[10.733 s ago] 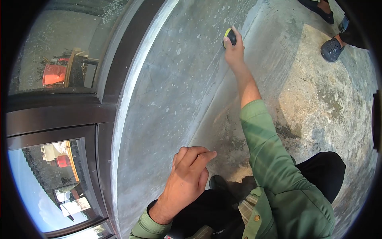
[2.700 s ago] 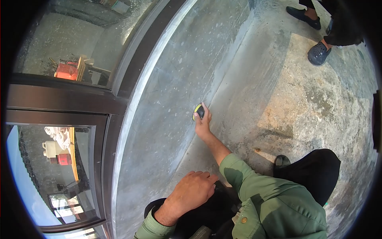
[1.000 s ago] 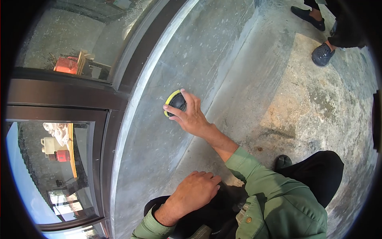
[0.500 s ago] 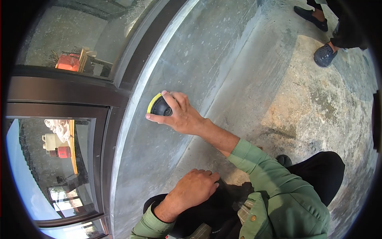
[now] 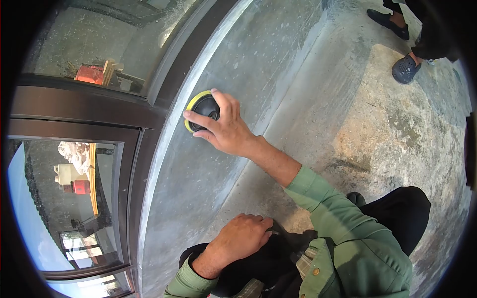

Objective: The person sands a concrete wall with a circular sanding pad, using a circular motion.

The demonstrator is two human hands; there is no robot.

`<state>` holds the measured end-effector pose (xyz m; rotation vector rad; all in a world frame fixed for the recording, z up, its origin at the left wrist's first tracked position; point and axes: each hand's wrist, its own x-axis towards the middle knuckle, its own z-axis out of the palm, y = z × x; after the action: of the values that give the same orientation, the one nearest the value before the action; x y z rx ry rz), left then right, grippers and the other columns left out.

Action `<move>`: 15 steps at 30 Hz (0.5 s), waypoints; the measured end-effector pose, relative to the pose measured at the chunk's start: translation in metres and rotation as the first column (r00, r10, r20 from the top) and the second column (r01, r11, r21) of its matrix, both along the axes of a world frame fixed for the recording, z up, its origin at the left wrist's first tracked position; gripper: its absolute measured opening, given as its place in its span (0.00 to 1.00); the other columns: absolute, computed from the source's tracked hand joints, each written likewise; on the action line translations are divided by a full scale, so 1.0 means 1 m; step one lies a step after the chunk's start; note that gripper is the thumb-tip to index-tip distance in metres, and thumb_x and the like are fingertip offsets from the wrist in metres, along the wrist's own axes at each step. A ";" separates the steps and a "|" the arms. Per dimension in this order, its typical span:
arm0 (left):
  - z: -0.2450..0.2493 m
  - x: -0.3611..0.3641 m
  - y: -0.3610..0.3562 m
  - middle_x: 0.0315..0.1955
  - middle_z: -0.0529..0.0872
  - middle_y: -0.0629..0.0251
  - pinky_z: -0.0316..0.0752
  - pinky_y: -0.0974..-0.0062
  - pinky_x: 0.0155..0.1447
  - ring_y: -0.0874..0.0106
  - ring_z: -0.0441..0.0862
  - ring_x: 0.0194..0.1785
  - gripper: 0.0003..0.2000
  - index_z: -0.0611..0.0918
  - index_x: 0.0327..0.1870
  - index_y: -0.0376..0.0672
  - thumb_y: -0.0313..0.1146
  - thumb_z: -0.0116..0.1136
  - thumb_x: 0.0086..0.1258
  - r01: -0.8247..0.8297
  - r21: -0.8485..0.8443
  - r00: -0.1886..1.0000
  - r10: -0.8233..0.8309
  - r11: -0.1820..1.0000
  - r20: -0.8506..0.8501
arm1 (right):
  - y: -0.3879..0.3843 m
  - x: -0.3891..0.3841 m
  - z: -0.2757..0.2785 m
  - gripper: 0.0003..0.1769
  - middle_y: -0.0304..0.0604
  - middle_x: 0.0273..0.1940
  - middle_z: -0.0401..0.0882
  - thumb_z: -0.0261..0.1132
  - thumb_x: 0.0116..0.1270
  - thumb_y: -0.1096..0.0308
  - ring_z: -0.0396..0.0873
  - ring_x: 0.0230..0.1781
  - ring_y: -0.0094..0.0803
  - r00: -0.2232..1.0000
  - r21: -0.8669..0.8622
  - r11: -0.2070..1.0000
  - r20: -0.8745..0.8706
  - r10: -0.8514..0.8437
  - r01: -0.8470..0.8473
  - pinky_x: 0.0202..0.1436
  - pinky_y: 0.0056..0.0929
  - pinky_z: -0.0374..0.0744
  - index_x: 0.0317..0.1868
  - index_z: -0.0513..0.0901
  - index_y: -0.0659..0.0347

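Observation:
My right hand grips a round black sanding pad with a yellow rim, its fingers and thumb spread around the edge. The pad lies flat against the smooth grey concrete surface, close to its pale edge along the window frame. Whatever is on the pad's underside is hidden. My left hand rests on my dark trouser leg with its fingers curled in, and nothing shows in it.
A brown metal window frame with glass panes runs along the left. Behind or reflected in the glass are a red object and a cream jug. Another person's dark shoes stand on the rough concrete floor at upper right.
My right hand has slid the sanding pad up the picture along the concrete, and more of its black face shows now. My left hand stays on my leg.

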<state>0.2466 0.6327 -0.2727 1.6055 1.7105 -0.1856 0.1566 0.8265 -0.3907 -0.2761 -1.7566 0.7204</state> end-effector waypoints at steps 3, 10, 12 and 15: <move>0.004 0.001 0.007 0.32 0.86 0.56 0.79 0.54 0.48 0.52 0.86 0.42 0.09 0.81 0.45 0.40 0.34 0.62 0.73 -0.011 0.014 1.000 0.011 1.000 -0.019 | -0.001 0.000 -0.004 0.32 0.55 0.74 0.48 0.65 0.75 0.50 0.55 0.70 0.52 1.000 0.253 0.967 0.021 -0.009 0.003 0.73 0.58 0.59 0.76 0.67 0.14; 0.004 0.003 -0.006 0.33 0.86 0.55 0.78 0.54 0.50 0.52 0.85 0.42 0.08 0.81 0.46 0.40 0.34 0.60 0.73 -0.031 -0.008 0.999 0.031 1.000 0.034 | 0.143 0.013 -0.036 0.34 0.63 0.73 0.53 0.66 0.77 0.57 0.57 0.69 0.60 0.978 -0.394 0.899 0.002 -0.207 0.191 0.74 0.59 0.61 0.79 0.66 0.38; -0.001 -0.003 -0.004 0.33 0.86 0.56 0.78 0.54 0.50 0.52 0.85 0.43 0.08 0.81 0.45 0.40 0.34 0.60 0.74 -0.015 -0.014 1.000 0.015 1.000 -0.002 | 0.096 0.009 -0.030 0.33 0.62 0.73 0.53 0.67 0.76 0.58 0.58 0.70 0.62 0.988 -0.188 0.978 -0.106 -0.115 0.093 0.75 0.60 0.62 0.78 0.68 0.35; -0.004 -0.001 0.004 0.33 0.86 0.56 0.78 0.54 0.50 0.52 0.86 0.43 0.08 0.80 0.45 0.40 0.34 0.60 0.74 0.010 -0.027 1.000 -0.010 1.000 0.001 | 0.000 0.001 -0.019 0.35 0.59 0.74 0.52 0.70 0.73 0.63 0.55 0.75 0.62 0.999 0.078 0.997 -0.048 0.004 0.000 0.75 0.59 0.66 0.76 0.69 0.26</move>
<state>0.2453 0.6363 -0.2763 1.5942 1.6931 -0.2119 0.1578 0.8270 -0.4095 -0.2024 -1.7346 0.6536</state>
